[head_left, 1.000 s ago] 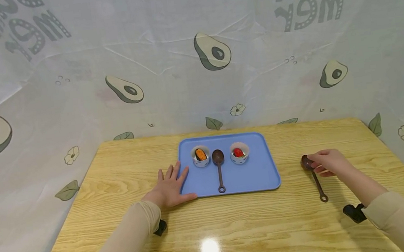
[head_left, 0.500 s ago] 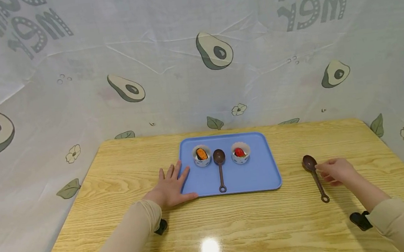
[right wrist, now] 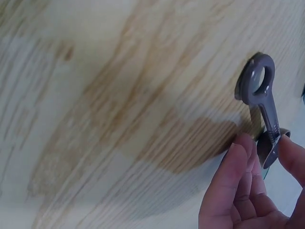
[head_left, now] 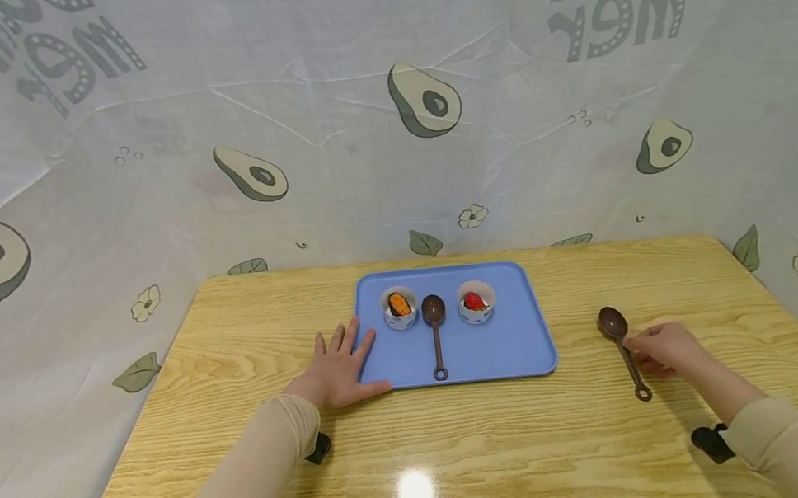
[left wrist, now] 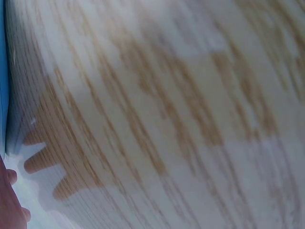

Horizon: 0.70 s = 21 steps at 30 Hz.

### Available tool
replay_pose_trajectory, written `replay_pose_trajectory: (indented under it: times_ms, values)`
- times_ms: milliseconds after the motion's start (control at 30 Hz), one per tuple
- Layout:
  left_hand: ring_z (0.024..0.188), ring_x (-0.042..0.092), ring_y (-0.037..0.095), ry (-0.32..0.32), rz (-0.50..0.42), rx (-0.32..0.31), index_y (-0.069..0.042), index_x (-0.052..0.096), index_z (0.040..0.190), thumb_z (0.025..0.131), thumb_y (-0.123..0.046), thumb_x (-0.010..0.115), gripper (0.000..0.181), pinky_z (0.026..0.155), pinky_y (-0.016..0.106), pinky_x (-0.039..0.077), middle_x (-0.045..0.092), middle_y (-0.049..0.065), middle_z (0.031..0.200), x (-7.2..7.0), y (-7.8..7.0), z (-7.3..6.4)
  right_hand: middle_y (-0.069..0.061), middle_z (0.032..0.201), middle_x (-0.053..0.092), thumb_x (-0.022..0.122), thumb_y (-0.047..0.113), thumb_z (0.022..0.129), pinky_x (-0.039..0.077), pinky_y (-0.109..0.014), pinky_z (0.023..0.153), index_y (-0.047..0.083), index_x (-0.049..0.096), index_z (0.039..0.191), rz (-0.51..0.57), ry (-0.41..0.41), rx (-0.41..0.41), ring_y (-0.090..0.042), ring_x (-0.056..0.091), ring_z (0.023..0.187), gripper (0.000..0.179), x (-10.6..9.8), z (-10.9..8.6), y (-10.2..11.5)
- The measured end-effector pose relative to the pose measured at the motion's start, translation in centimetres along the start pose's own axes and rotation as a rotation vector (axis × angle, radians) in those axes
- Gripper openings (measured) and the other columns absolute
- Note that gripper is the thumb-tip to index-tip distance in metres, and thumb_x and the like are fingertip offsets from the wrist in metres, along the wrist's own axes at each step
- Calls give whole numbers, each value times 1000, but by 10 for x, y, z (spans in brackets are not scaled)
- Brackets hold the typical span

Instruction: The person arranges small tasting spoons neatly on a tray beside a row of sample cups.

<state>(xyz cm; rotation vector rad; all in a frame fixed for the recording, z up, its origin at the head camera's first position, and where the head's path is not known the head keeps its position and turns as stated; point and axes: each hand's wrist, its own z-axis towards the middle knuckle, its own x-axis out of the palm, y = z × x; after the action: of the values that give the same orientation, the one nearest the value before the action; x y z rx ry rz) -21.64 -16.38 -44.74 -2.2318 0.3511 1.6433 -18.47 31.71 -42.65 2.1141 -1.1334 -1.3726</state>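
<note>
My left hand [head_left: 336, 377] lies with fingers spread at the left edge of a blue tray [head_left: 391, 370], thumb along its front corner. On the tray are two small patterned cups, one with an orange-topped sushi piece [head_left: 399, 304], the other with a red-topped one [head_left: 473, 301]. A brown spoon [head_left: 435, 336] lies between the cups, handle toward me. A second brown spoon [head_left: 612, 323] lies on the table right of the tray. My right hand [head_left: 669, 350] pinches its handle, thumb [right wrist: 290, 155] on one side and fingers [right wrist: 231, 167] on the other in the right wrist view.
The wooden table [head_left: 467, 440] reaches back to a white cloth [head_left: 322, 109] printed with avocados, which hangs behind it and at both sides. Black wrist cameras sit at my left wrist [head_left: 319, 448] and right wrist [head_left: 712, 443].
My right hand has slid from the bowl of the right spoon down to its handle, fingers drawing together there. That spoon and the left hand on the tray have stayed in place.
</note>
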Motion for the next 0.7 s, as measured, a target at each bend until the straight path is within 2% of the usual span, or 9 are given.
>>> replay_pose_trajectory:
  times_ms: [100, 300, 433, 700]
  values:
    - [142, 11, 44, -4, 2, 0, -11, 16, 151, 85, -68, 44, 92, 108, 66, 8, 3, 22, 156, 0, 0, 0, -1, 72, 62, 54, 22, 91, 50, -31, 57, -6, 64, 94, -6, 0, -9, -12, 57, 59, 30, 2, 1, 0]
    - [142, 11, 44, -3, 8, -2, -11, 16, 151, 85, -69, 44, 92, 108, 66, 8, 3, 22, 157, -1, -1, -1, 0, 70, 61, 55, 17, 91, 54, -31, 60, -12, 60, 105, 24, 10, -35, -11, 60, 59, 34, 8, 4, -1]
    - [142, 11, 44, -4, 9, -5, -11, 16, 151, 85, -69, 44, 92, 108, 66, 8, 3, 21, 157, 0, -1, -1, 3, 68, 60, 54, 12, 91, 53, -28, 58, -17, 52, 116, 75, 37, -37, -8, 59, 59, 38, 11, 5, -1]
    - [143, 8, 43, 7, 16, -10, -13, 13, 152, 85, -69, 44, 93, 109, 66, 7, 0, 21, 157, 5, 2, 3, 6, 67, 57, 52, 7, 93, 53, -24, 58, -16, 50, 116, 197, 89, -14, -6, 56, 59, 33, 14, 4, 2]
